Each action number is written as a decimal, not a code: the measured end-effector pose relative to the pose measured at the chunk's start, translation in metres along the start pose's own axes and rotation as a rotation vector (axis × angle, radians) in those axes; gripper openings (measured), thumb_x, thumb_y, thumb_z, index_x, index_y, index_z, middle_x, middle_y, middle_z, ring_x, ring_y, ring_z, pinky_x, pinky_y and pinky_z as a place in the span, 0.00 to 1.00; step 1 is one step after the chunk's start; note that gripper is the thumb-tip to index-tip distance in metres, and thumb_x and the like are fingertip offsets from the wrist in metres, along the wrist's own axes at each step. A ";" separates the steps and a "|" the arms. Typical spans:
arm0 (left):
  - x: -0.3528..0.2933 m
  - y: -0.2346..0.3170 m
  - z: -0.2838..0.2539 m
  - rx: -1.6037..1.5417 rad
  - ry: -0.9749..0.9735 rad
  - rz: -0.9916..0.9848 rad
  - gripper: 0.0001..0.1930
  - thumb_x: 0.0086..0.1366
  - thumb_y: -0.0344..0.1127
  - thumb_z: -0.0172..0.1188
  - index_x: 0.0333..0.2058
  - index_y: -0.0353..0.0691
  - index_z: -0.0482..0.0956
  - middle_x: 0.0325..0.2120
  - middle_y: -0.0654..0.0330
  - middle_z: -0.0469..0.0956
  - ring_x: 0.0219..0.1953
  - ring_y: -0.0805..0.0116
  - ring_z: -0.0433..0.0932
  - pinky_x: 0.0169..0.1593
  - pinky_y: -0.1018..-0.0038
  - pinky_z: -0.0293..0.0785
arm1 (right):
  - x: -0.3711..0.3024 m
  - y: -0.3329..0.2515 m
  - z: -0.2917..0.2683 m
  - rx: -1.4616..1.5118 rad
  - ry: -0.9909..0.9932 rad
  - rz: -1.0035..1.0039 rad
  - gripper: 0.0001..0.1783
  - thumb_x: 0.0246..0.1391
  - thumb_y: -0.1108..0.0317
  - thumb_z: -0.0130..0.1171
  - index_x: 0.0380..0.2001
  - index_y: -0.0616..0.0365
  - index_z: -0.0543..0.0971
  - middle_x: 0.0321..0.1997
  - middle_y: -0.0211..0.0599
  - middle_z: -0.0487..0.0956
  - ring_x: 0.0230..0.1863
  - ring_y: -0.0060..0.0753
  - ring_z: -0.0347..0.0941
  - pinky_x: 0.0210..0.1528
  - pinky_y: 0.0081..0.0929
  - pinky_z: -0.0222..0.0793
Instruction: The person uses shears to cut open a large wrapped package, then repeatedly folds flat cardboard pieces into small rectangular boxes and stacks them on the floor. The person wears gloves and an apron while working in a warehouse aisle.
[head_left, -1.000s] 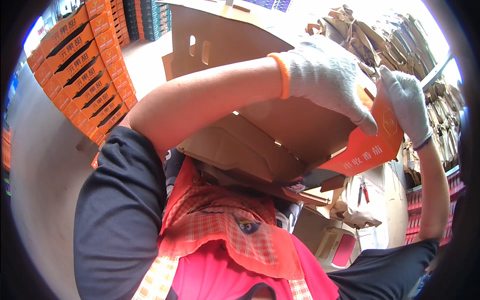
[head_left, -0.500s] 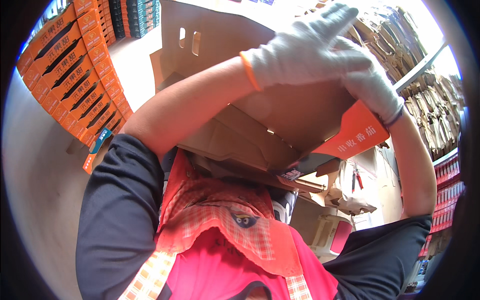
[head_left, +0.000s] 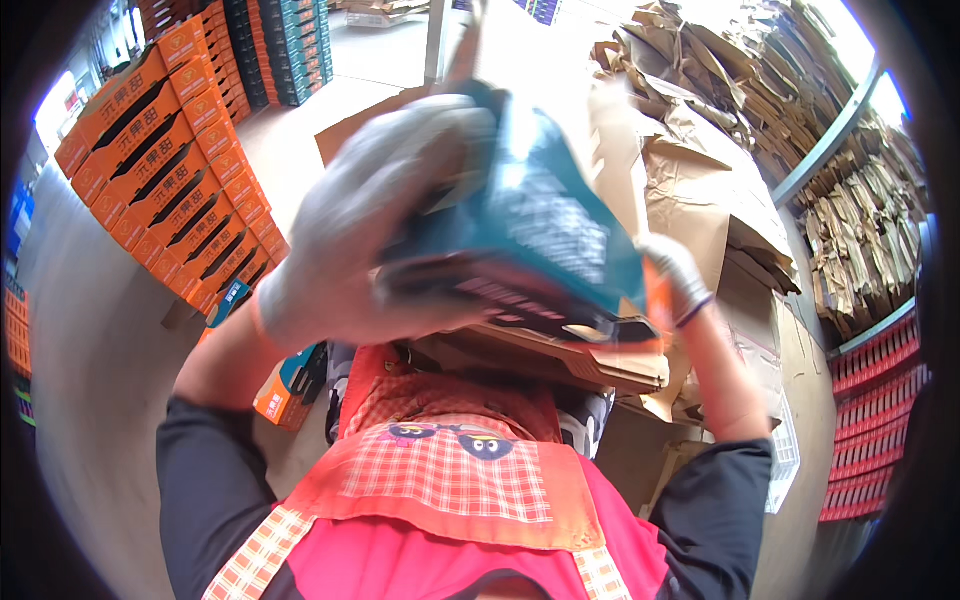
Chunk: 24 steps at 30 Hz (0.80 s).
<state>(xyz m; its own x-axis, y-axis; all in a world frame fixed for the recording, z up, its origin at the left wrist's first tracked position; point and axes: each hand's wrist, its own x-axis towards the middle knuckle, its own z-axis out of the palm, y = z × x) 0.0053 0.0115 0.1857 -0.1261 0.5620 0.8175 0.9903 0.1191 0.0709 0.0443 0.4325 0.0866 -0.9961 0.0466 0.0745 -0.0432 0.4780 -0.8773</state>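
Note:
A teal cardboard box [head_left: 540, 220] with orange parts and white print is lifted in front of my chest, tilted and smeared by motion. My left hand [head_left: 365, 225], in a pale grey work glove, is closed around its left end, the thumb along the lower side. At the right end, my gloved right hand [head_left: 675, 275] grips beside an orange part of the box; most of its fingers are hidden behind the cardboard. Below the box, flat brown cardboard [head_left: 590, 362] lies just in front of my apron.
Orange boxes [head_left: 165, 170] are stacked high at the left, with teal boxes [head_left: 290, 50] behind. Brown paper sheets [head_left: 690, 180] lie to the right. Piles of flattened cardboard [head_left: 860, 230] and red boxes [head_left: 875, 420] line the far right. An orange-and-teal box [head_left: 288, 390] stands low by my left arm.
The box has turned from its brown inside to its teal outside. My hands have moved from close together at the far right to opposite ends of it.

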 end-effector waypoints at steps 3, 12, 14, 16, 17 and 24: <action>0.058 0.023 0.046 -0.011 -0.073 0.050 0.39 0.42 0.51 0.73 0.52 0.38 0.74 0.46 0.50 0.76 0.47 0.48 0.77 0.49 0.62 0.73 | -0.001 0.034 0.033 0.912 0.225 0.352 0.12 0.62 0.63 0.53 0.41 0.61 0.76 0.37 0.38 0.80 0.38 0.29 0.78 0.45 0.28 0.75; 0.126 0.053 0.142 -0.363 0.452 0.202 0.38 0.40 0.50 0.69 0.50 0.36 0.73 0.41 0.53 0.75 0.42 0.53 0.76 0.40 0.59 0.70 | -0.038 -0.163 -0.055 0.157 0.704 -0.673 0.14 0.67 0.63 0.46 0.37 0.61 0.77 0.36 0.37 0.80 0.36 0.27 0.78 0.43 0.23 0.74; 0.120 0.052 0.152 -0.417 0.518 0.165 0.52 0.37 0.47 0.72 0.62 0.33 0.60 0.55 0.40 0.67 0.47 0.45 0.74 0.47 0.56 0.69 | -0.042 -0.184 -0.034 -0.132 0.460 -0.677 0.13 0.63 0.63 0.54 0.42 0.61 0.76 0.38 0.36 0.79 0.39 0.24 0.77 0.43 0.22 0.74; 0.112 0.054 0.164 -0.500 0.582 0.115 0.59 0.39 0.49 0.73 0.66 0.33 0.51 0.62 0.33 0.56 0.49 0.39 0.72 0.50 0.54 0.69 | -0.049 -0.205 -0.018 -0.163 0.152 -0.390 0.19 0.58 0.61 0.59 0.47 0.61 0.73 0.37 0.33 0.77 0.41 0.21 0.74 0.43 0.23 0.73; 0.104 0.057 0.169 -0.494 0.653 0.052 0.61 0.39 0.52 0.74 0.67 0.33 0.47 0.64 0.31 0.51 0.53 0.35 0.68 0.53 0.52 0.67 | -0.050 -0.218 -0.018 -0.324 0.126 -0.158 0.24 0.53 0.58 0.63 0.47 0.61 0.72 0.33 0.29 0.74 0.36 0.19 0.71 0.39 0.21 0.71; 0.056 0.068 0.189 -0.605 0.340 -0.287 0.72 0.38 0.61 0.74 0.68 0.29 0.32 0.66 0.28 0.36 0.69 0.30 0.37 0.67 0.43 0.37 | -0.025 -0.248 -0.008 -0.630 0.013 0.110 0.11 0.40 0.62 0.58 0.20 0.56 0.68 0.20 0.24 0.63 0.24 0.18 0.60 0.26 0.22 0.59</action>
<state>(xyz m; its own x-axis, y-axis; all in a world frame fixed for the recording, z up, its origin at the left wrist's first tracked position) 0.0544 0.2058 0.1279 -0.4566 0.2812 0.8441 0.7924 -0.3029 0.5295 0.0800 0.3198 0.3063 -0.9910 0.1335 0.0086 0.1166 0.8935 -0.4336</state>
